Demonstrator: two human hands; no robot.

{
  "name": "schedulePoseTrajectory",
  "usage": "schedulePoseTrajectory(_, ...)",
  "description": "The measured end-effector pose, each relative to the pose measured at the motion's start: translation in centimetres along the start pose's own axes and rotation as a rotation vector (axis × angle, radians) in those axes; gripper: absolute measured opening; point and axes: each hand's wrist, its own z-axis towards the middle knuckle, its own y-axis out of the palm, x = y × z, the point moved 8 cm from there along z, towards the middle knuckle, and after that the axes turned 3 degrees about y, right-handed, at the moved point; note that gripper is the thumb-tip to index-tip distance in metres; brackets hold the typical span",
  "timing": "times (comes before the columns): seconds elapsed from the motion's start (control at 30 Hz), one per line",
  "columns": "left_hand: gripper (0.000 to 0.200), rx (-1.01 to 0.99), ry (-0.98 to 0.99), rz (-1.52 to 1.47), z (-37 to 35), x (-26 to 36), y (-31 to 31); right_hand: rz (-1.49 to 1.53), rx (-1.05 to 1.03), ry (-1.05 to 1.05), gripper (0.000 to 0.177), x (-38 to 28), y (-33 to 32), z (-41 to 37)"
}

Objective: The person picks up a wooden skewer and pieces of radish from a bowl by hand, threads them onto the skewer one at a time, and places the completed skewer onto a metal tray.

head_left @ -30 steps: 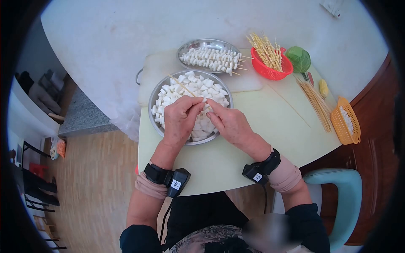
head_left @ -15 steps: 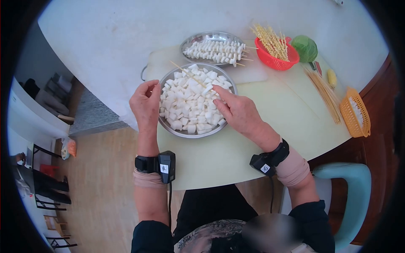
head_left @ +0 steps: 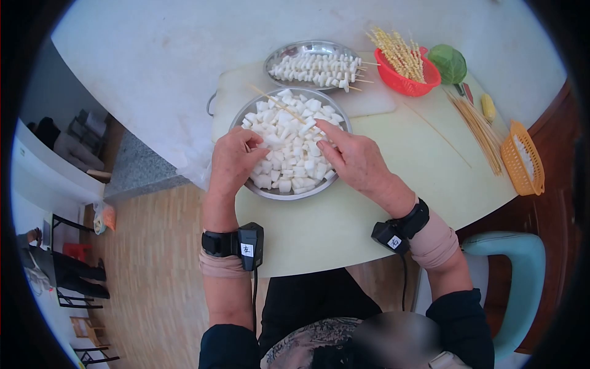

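A round metal bowl [head_left: 290, 196] is heaped with white cut chunks [head_left: 286, 163]. My right hand [head_left: 362, 158] reaches over its right side, thumb and fingers closed on a bamboo skewer [head_left: 276, 103] at its end with a white chunk [head_left: 308, 126]. The skewer's bare length slants up and left across the pile. At the left of the bowl, my left hand [head_left: 232, 161] has its fingertips bent together at the chunks. Whatever lies between those fingertips is hard to make out.
Behind the bowl, an oval metal tray [head_left: 270, 66] of loaded skewers stands on a white cutting board [head_left: 378, 104]. To the right are a red basket [head_left: 409, 86] of yellowish skewers, a cabbage [head_left: 447, 63], bare skewers [head_left: 476, 132], and an orange basket [head_left: 522, 157]. A person [head_left: 74, 277] stands far left.
My left hand has moved right and down, from beside the bowl's rim onto the chunks. My right hand stays at the skewer. The whole view has shifted slightly.
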Motion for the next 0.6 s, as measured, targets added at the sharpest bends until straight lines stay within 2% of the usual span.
schedulePoseTrajectory(0.2, 0.016, 0.038, -0.102, -0.198, 0.2, -0.3, 0.7, 0.030, 0.081, -0.048, 0.034, -0.2, -0.4, -0.1)
schedulePoseTrajectory(0.27, 0.016, 0.117, -0.167, -0.444, 0.2, -1.1, 0.6, 0.054, 0.058, -0.034, 0.035, -0.2, -0.2, -0.1)
schedulePoseTrajectory(0.3, 0.016, 0.121, -0.164, -0.436, 0.4, -0.9, 0.4, 0.060, 0.063, -0.040, 0.035, -0.4, -0.4, -0.1)
schedulePoseTrajectory(0.37, 0.019, 0.208, -0.252, -0.672, 0.1, -1.6, -0.1, 0.050, -0.028, -0.012, 0.034, -0.7, 0.1, -0.2)
schedulePoseTrajectory(0.6, 0.021, 0.384, -0.305, -0.867, -0.1, -4.3, -1.4, 0.047, -0.067, -0.072, 0.034, -1.6, 0.9, -0.5)
